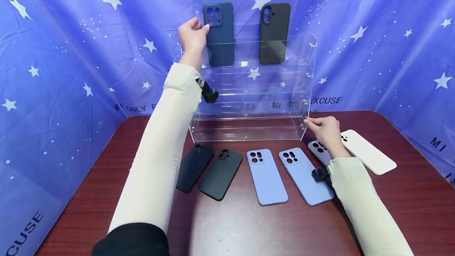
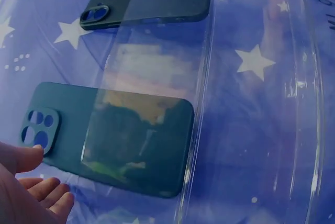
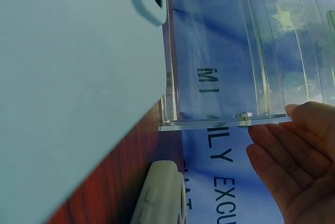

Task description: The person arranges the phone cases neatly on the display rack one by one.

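A clear acrylic tiered display rack [image 1: 249, 135] stands at the back of the table. On its top tier a dark blue phone case [image 1: 224, 44] leans upright, its camera cutout at upper left. My left hand [image 1: 192, 36] is beside that case; in the left wrist view the thumb [image 2: 29, 157] meets the edge by the cutout, while the fingers spread loosely below. To the right on the same tier stands a black phone case [image 1: 275, 31]. Down at the rack's right side, my right hand [image 1: 325, 131] pinches the edge of the side panel [image 3: 220, 124] between thumb and fingers.
In front of the rack lie two dark phone cases [image 1: 221, 175], two light blue phone cases [image 1: 268, 179], a pale case [image 1: 317, 151] partly under my right arm, and a white case [image 1: 369, 153]. A blue star-patterned curtain [image 1: 71, 50] surrounds the wooden table [image 1: 227, 228].
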`<action>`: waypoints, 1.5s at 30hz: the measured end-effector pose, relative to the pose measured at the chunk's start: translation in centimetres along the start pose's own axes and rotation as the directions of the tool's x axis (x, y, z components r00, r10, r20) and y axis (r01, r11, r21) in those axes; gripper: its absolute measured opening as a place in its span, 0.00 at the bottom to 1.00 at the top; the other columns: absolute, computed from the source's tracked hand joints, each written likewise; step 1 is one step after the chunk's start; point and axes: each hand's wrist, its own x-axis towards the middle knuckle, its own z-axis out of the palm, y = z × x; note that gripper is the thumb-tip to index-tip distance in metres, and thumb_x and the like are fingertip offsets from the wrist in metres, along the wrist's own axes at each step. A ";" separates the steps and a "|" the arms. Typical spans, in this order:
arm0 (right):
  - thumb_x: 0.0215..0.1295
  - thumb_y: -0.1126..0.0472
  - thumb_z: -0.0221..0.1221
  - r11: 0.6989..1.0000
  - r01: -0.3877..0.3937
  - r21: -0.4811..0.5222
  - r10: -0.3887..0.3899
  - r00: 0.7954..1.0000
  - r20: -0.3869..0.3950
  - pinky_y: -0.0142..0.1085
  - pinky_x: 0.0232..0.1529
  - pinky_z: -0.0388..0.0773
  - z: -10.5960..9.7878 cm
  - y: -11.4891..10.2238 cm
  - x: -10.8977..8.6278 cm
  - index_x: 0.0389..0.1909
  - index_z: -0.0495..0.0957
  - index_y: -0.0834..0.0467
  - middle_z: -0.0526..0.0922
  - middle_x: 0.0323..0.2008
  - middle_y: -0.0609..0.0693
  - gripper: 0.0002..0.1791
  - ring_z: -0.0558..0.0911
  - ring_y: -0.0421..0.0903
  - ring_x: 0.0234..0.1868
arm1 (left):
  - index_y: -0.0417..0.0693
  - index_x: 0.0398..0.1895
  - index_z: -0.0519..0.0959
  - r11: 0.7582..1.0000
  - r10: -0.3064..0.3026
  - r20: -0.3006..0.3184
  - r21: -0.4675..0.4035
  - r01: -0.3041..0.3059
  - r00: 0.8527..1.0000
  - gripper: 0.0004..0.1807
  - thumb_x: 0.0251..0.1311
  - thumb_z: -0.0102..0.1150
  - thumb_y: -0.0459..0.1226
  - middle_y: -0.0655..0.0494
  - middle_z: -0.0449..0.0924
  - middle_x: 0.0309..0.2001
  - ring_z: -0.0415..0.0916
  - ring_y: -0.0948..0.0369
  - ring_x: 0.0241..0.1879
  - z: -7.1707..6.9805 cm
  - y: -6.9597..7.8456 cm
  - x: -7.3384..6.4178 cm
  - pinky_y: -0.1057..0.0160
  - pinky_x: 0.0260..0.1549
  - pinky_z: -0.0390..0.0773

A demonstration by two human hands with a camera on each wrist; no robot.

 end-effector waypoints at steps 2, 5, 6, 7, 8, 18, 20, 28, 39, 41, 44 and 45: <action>0.63 0.57 0.60 1.000 0.000 0.005 0.000 1.000 0.003 0.41 0.37 0.70 0.0 -0.1 0.0 0.40 0.84 0.63 0.84 0.36 0.62 0.13 0.80 0.57 0.40 | 0.41 0.60 0.72 0.999 0.004 0.003 -0.046 -0.004 1.000 0.28 0.53 0.62 0.24 0.51 0.77 0.57 0.74 0.66 0.54 -0.9 0.0 -0.2 0.81 0.44 0.71; 0.63 0.57 0.60 1.000 0.001 0.005 -0.001 1.000 0.002 0.37 0.36 0.68 0.0 -0.2 0.0 0.40 0.84 0.63 0.84 0.36 0.62 0.13 0.80 0.56 0.40 | 0.40 0.61 0.71 0.992 0.007 0.039 -0.128 -0.002 0.999 0.29 0.53 0.61 0.21 0.49 0.76 0.58 0.74 0.64 0.55 -2.4 0.0 -0.8 0.80 0.43 0.72; 0.63 0.57 0.61 1.000 0.005 0.004 -0.005 1.000 -0.001 0.35 0.34 0.68 -0.1 -0.2 0.0 0.40 0.84 0.63 0.84 0.36 0.62 0.13 0.80 0.55 0.39 | 0.39 0.61 0.71 0.988 0.012 0.055 -0.156 -0.003 0.998 0.29 0.53 0.60 0.21 0.48 0.76 0.58 0.74 0.63 0.56 -3.0 -0.1 -1.1 0.79 0.43 0.73; 0.63 0.57 0.61 1.000 0.007 0.002 -0.007 1.000 -0.003 0.34 0.33 0.67 -0.1 -0.2 0.0 0.40 0.84 0.63 0.84 0.36 0.62 0.13 0.79 0.54 0.38 | 0.38 0.61 0.70 0.984 0.021 0.073 -0.177 -0.007 0.997 0.29 0.53 0.60 0.20 0.47 0.75 0.58 0.74 0.62 0.56 -3.6 -0.2 -1.4 0.78 0.43 0.73; 0.63 0.57 0.61 1.000 0.010 0.002 -0.010 1.000 -0.004 0.32 0.31 0.66 -0.2 -0.3 0.0 0.40 0.84 0.63 0.84 0.36 0.62 0.13 0.79 0.53 0.37 | 0.37 0.61 0.70 0.982 0.031 0.089 -0.190 -0.014 0.996 0.29 0.53 0.60 0.20 0.47 0.75 0.58 0.73 0.61 0.56 -4.2 -0.4 -1.8 0.78 0.44 0.73; 0.62 0.57 0.61 1.000 0.015 -0.002 -0.015 1.000 -0.010 0.31 0.29 0.65 0.1 -0.1 -0.2 0.40 0.84 0.63 0.84 0.36 0.61 0.13 0.77 0.52 0.34 | 0.40 0.59 0.72 0.993 0.114 0.301 0.006 -0.121 0.947 0.27 0.54 0.64 0.29 0.46 0.75 0.58 0.74 0.57 0.56 -11.9 -5.8 -6.5 0.71 0.52 0.72; 0.62 0.57 0.61 1.000 0.018 -0.003 -0.018 1.000 -0.010 0.31 0.29 0.64 0.2 -0.1 -0.2 0.40 0.84 0.63 0.84 0.36 0.61 0.12 0.77 0.52 0.34 | 0.39 0.60 0.71 0.990 0.106 0.335 0.048 -0.130 0.936 0.27 0.55 0.64 0.29 0.46 0.75 0.57 0.74 0.57 0.56 -13.3 -7.1 -7.4 0.69 0.53 0.72; 0.62 0.57 0.61 1.000 0.017 0.002 -0.017 1.000 -0.012 0.32 0.30 0.65 0.2 -0.1 -0.1 0.40 0.84 0.63 0.84 0.36 0.61 0.13 0.78 0.53 0.35 | 0.39 0.60 0.72 0.968 0.032 0.559 0.188 -0.164 0.829 0.26 0.57 0.64 0.34 0.48 0.77 0.56 0.74 0.58 0.56 -18.1 -12.5 -11.0 0.68 0.52 0.72; 0.62 0.58 0.61 1.000 0.030 -0.001 -0.030 0.999 -0.016 0.35 0.32 0.67 0.3 0.1 -0.1 0.39 0.84 0.63 0.84 0.35 0.62 0.12 0.79 0.55 0.37 | 0.35 0.61 0.71 0.933 -0.140 0.641 0.342 -0.117 0.755 0.27 0.57 0.63 0.33 0.37 0.72 0.59 0.68 0.45 0.60 -22.2 -18.0 -12.6 0.75 0.46 0.72; 0.62 0.58 0.61 1.000 0.032 -0.001 -0.032 0.999 -0.020 0.36 0.32 0.67 0.3 0.1 -0.1 0.39 0.84 0.63 0.84 0.35 0.62 0.12 0.79 0.55 0.36 | 0.35 0.62 0.69 0.927 -0.167 0.642 0.361 -0.102 0.748 0.28 0.57 0.63 0.33 0.37 0.70 0.60 0.67 0.46 0.61 -22.4 -18.5 -12.7 0.74 0.47 0.71; 0.62 0.57 0.61 1.000 0.026 0.002 -0.026 0.999 -0.020 0.38 0.33 0.67 0.2 0.1 -0.1 0.39 0.84 0.63 0.84 0.36 0.62 0.13 0.80 0.56 0.37 | 0.35 0.64 0.66 0.918 -0.212 0.644 0.390 -0.077 0.735 0.31 0.57 0.63 0.33 0.38 0.69 0.62 0.65 0.47 0.63 -22.5 -19.3 -12.7 0.66 0.54 0.71; 0.62 0.57 0.61 1.000 0.023 0.002 -0.023 1.000 -0.018 0.38 0.33 0.68 0.2 0.1 -0.1 0.40 0.84 0.63 0.84 0.36 0.62 0.13 0.80 0.56 0.37 | 0.35 0.65 0.66 0.914 -0.225 0.644 0.399 -0.069 0.731 0.32 0.57 0.63 0.33 0.38 0.68 0.63 0.64 0.48 0.64 -22.5 -19.5 -12.6 0.62 0.56 0.70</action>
